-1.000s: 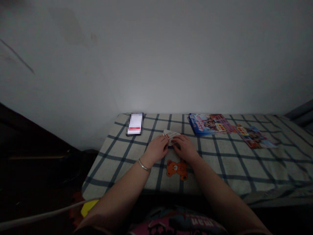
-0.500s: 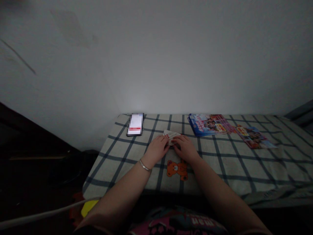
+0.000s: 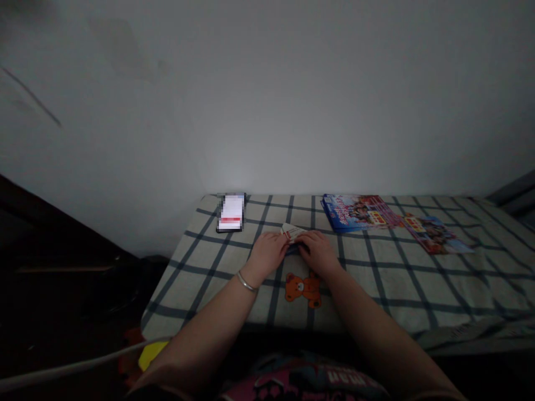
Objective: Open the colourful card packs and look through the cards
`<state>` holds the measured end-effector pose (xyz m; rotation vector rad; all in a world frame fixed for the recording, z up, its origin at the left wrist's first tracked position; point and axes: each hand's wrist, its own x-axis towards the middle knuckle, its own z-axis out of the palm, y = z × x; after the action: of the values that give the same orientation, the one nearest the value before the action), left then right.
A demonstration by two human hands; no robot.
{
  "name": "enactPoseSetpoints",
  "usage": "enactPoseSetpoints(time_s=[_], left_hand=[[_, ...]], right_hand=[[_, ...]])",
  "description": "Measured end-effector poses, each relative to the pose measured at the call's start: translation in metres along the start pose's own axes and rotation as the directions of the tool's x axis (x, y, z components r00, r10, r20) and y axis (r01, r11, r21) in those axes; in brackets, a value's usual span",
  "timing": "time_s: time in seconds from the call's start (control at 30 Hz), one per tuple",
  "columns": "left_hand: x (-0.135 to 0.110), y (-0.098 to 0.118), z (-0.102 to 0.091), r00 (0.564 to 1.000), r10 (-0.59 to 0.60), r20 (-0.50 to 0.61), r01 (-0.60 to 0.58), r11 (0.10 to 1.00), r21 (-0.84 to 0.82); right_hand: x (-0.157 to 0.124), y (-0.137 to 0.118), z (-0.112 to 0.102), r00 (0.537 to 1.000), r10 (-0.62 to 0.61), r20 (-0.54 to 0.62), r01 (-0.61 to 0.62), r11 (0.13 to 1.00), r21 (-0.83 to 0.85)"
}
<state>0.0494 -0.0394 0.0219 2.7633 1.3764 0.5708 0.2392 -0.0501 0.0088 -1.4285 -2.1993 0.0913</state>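
Centrally, left hand (image 3: 268, 255) and right hand (image 3: 320, 254) pinching white paper (image 3: 291, 231), checked cloth (image 3: 221, 262) beneath.

Both of the person's arms stretch out ahead, slanting toward each other so the hands come close together in front of the body. The left forearm (image 3: 213, 328) and the right forearm (image 3: 376, 328) are bare, and the wrists look nearly straight. From here I see the left hand (image 3: 268, 257) and the right hand (image 3: 320, 255) backs up, side by side, a small gap between them. Their fingers (image 3: 276, 238) bend inward in a light pinch, thumbs on the inner sides.
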Motion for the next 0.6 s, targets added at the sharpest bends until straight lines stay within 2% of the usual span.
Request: enactPoseSetpoints(time_s=[0.13, 0.33, 0.6], left_hand=[[-0.0003, -0.0005, 0.0019, 0.999, 0.041, -0.001, -0.041, 0.998, -0.050], [-0.0014, 0.0000, 0.0055, 1.000, -0.002, -0.028, 0.000, 0.997, -0.076], [-0.0024, 0.0000, 0.0018, 0.996, -0.051, -0.069, 0.052, 0.999, 0.016]], right_hand=[[-0.0001, -0.0022, -0.0034, 1.000, 0.006, 0.004, -0.005, 0.999, -0.039], [-0.0006, -0.0077, -0.0070, 1.000, -0.031, -0.002, 0.031, 0.993, -0.110], [-0.0002, -0.0066, -0.0055, 0.999, -0.038, -0.038, 0.036, 0.997, -0.064]])
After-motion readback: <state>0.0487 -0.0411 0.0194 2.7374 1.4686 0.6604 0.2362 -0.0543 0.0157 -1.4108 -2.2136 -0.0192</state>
